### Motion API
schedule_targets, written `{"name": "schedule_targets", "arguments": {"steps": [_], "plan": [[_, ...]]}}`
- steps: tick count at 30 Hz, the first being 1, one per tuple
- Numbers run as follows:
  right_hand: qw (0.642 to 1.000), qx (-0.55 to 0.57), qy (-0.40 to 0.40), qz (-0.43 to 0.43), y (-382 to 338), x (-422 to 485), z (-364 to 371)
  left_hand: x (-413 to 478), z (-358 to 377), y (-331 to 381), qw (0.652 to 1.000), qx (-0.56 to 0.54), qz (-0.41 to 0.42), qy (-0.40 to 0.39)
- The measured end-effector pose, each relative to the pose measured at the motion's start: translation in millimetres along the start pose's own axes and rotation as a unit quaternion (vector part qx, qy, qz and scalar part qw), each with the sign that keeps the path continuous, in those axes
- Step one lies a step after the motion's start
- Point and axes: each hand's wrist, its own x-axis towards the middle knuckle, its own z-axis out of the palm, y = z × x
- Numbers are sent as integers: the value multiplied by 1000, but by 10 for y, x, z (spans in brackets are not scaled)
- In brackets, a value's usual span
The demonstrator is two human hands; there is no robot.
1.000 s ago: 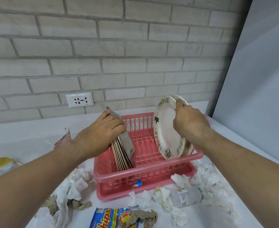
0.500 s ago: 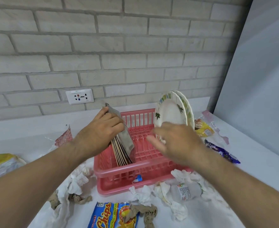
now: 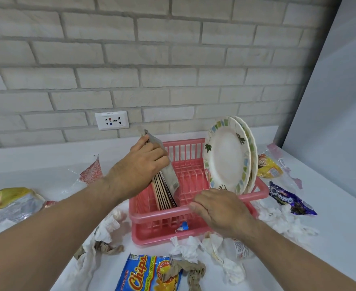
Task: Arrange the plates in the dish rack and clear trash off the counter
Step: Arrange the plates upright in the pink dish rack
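A pink plastic dish rack [image 3: 158, 217] sits on the white counter. Two round white plates with a leaf pattern [image 3: 227, 154] stand upright at its right end, with no hand on them. At the rack's left end several thin square brown plates [image 3: 165, 192] stand tilted, and my left hand [image 3: 139, 169] grips their top edges. My right hand [image 3: 219, 208] lies over the rack's front rim with its fingers curled on it. Trash surrounds the rack: a blue Chips bag [image 3: 145, 274], crumpled white tissues [image 3: 187, 246] and a purple cream wrapper [image 3: 288, 198].
A yellow snack bag [image 3: 269, 166] lies right of the rack, and a yellow-and-clear bag [image 3: 11, 200] at the far left. A small plastic bottle [image 3: 239, 246] lies among tissues in front. A wall socket [image 3: 112, 120] sits on the brick wall behind.
My right hand let go of the round plates, which now stand in the rack, and dropped down to the rack's front rim. My left hand stayed on the square plates.
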Motion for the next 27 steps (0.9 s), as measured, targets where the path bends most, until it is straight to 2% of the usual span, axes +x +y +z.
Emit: {"name": "schedule_targets", "arguments": {"steps": [5, 7, 9, 11, 14, 19, 23, 27], "plan": [[1000, 12, -15, 5, 27, -9, -40, 38, 36, 15, 1000, 19, 19, 8], [999, 29, -30, 25, 27, 10, -43, 25, 29, 31, 1000, 20, 3, 12], [991, 110, -26, 70, 25, 69, -74, -18, 13, 64, 999, 23, -39, 14], [978, 187, 13, 91, -8, 189, -143, -55, 1, 94, 996, 19, -80, 19], [957, 268, 53, 98, -138, 442, -280, -59, -22, 81, 996, -15, -82, 34], [916, 383, 43, 112, -320, 712, -385, -54, -116, 24, 987, -98, -120, 41], [909, 399, 54, 111, -349, 723, -415, -56, -96, 14, 985, -104, -101, 99], [924, 366, 54, 98, -309, 712, -405, -100, -33, -40, 985, -95, -101, 99]]}}
